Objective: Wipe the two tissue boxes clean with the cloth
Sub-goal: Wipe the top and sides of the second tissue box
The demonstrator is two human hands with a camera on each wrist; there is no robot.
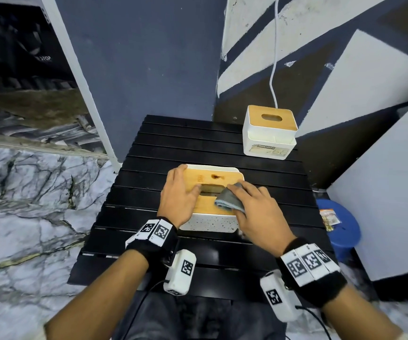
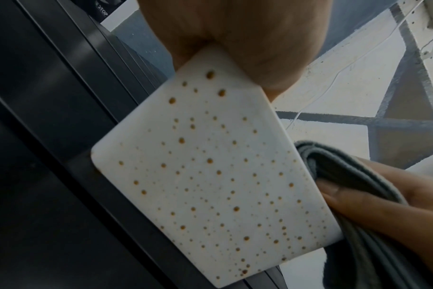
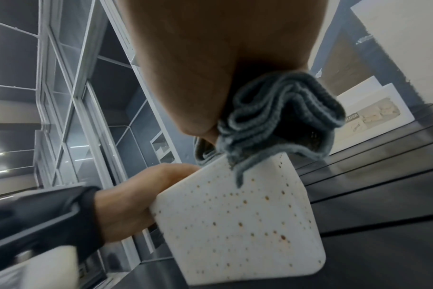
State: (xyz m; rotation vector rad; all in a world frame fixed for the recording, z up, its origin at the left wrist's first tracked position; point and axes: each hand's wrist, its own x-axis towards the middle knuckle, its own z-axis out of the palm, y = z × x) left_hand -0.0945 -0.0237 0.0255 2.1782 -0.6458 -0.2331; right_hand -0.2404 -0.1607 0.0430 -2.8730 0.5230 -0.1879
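The near tissue box (image 1: 210, 190), its white side speckled with brown spots, stands mid-surface (image 1: 149, 253). The left hand (image 1: 179, 196) lies flat on its wooden lid, fingers relaxed. The right hand (image 1: 255, 212) presses the folded grey cloth (image 1: 230, 198) onto the lid. Beyond this box, toward the wall, stands the second tissue box (image 1: 269, 132), well apart.
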